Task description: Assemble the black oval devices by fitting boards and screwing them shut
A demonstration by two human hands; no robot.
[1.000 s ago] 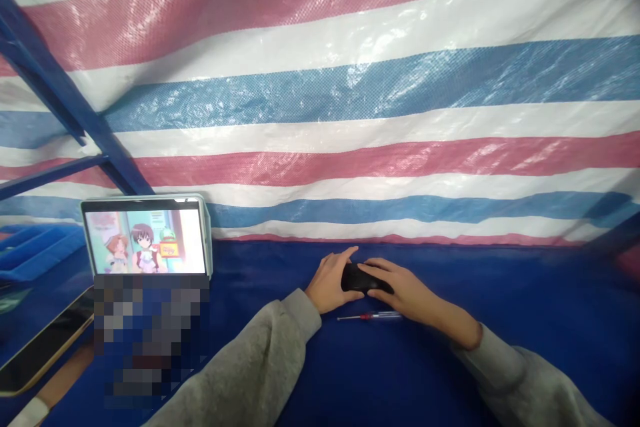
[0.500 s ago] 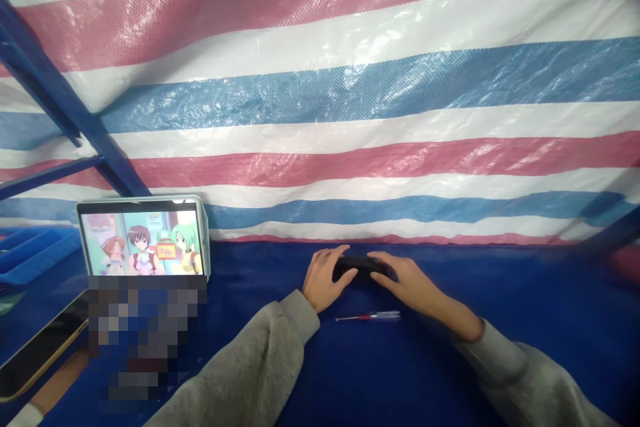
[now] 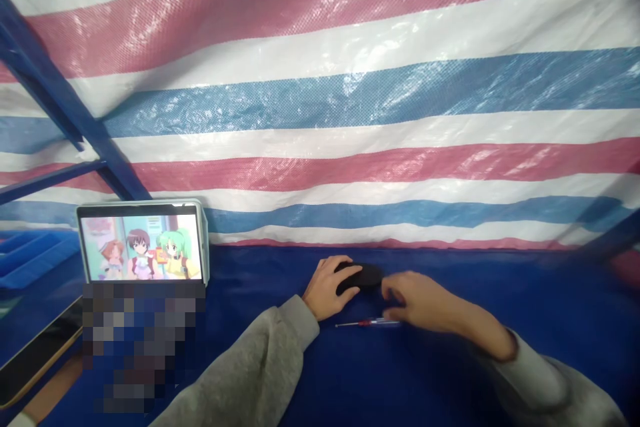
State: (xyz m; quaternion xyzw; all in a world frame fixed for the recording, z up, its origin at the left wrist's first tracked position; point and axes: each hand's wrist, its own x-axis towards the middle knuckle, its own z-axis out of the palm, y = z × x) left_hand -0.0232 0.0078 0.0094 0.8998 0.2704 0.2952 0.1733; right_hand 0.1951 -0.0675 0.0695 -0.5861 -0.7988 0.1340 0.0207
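A black, rounded object that looks like a computer mouse lies on the blue table surface. My left hand grips its left end, fingers over the top and thumb along the near side. Just in front of it is a small screwdriver with a thin metal shaft, a red section and a clear handle, its tip pointing left. Over the handle end hovers my right hand, thumb and curled fingers apart with a gap between them. Whether the thumb touches the handle is hard to tell.
A tablet in a pale case stands at the left, playing a cartoon. Near it lie a phone and another person's forearm, beside a pixelated patch. Blue trays sit far left. Striped sheeting hangs behind the table.
My right hand has left the mouse and come down toward the screwdriver's handle. My left hand stays on the mouse, which shows more of its top now.
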